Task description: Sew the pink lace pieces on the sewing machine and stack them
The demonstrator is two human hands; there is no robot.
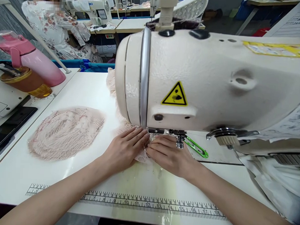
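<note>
Pale pink lace fabric (142, 156) lies under the head of a cream sewing machine (206, 75). My left hand (125, 147) rests on it with the fingers stretched out flat. From the other side, my right hand (170, 155) has its bent fingers closed at the lace edge, close to the presser foot area. Both thumbs are hidden, and the needle cannot be made out. More lace (111, 82) bunches behind the machine head. Just right of my right hand are green-handled thread snips (197, 147).
A separate oval lace piece (67, 133) lies left on the white table (92, 176), which has a printed ruler (148, 205). A phone (11, 126), an amber cup (29, 82) and a pink bottle (40, 59) stand left. White cloth (268, 184) is at right; a person (55, 25) sits beyond.
</note>
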